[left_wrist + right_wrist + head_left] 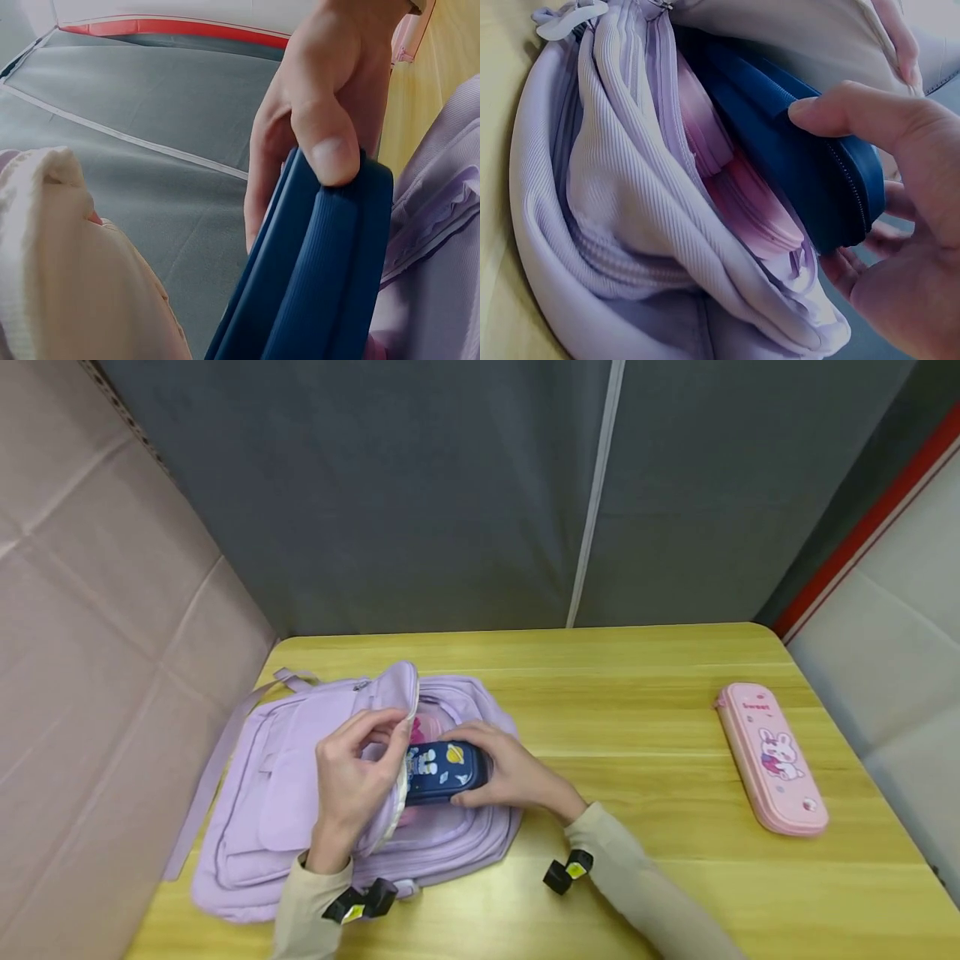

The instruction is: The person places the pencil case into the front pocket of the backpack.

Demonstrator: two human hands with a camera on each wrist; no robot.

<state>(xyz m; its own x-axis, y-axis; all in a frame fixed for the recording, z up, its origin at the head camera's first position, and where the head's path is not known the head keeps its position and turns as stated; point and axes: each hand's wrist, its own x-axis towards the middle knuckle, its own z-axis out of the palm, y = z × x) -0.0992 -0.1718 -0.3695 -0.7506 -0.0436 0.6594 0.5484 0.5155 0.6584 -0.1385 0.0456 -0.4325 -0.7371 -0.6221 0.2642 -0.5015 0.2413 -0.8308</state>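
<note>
A lavender backpack [288, 777] lies on the table with its compartment unzipped. My left hand [351, 781] pinches the edge of the opened flap and holds it up. My right hand [513, 770] grips the end of a navy pencil case [457, 768] printed with a yellow planet, thumb on one side and fingers on the other. The far end of this case is inside the bag opening, behind the flap. Beneath it, the right wrist view shows pink cases [754, 214] inside the backpack, mostly covered.
A pink pencil case [776, 764] with a rabbit picture lies on the right of the wooden table [622, 710]. A strap [213, 777] trails along the bag's left side. A grey curtain [375, 510] hangs behind, and pale panels stand at both sides.
</note>
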